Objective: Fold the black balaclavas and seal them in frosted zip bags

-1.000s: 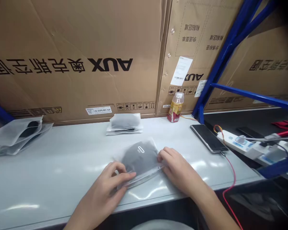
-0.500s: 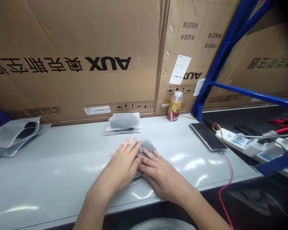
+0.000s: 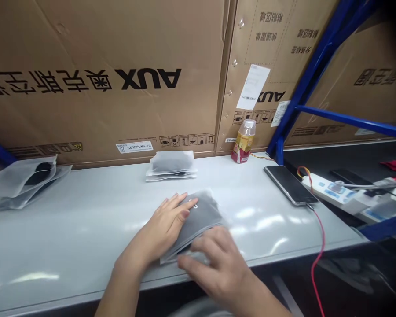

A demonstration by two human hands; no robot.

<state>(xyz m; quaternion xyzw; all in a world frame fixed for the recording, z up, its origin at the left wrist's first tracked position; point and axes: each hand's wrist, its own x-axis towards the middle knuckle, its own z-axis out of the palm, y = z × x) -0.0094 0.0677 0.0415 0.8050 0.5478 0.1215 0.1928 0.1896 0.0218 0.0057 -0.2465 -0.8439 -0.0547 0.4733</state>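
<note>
A frosted zip pouch (image 3: 206, 211) with a dark grey content and small white marks lies at a slant on the table in front of me. My left hand (image 3: 165, 226) rests flat on its left side, fingers stretched out across the top. At the pouch's near right edge is my right hand (image 3: 218, 259), slightly blurred, its fingers curled and its thumb apart from them. Between that thumb and the fingers I make out no held thing. Part of the pouch's near edge is hidden behind the right hand.
Behind it sits a small stack of similar pouches (image 3: 172, 165). More pouches (image 3: 23, 182) lie at the far left. A drink bottle (image 3: 243, 141), a phone (image 3: 290, 185) with a red cable (image 3: 321, 246), and a power strip (image 3: 330, 189) are on the right. Large cartons (image 3: 102, 39) and a blue frame (image 3: 305, 88) border the table.
My right hand has drawn back from the pouch's top to its near edge, with its fingers now curled. My left hand stays on the pouch. More of the pouch shows.
</note>
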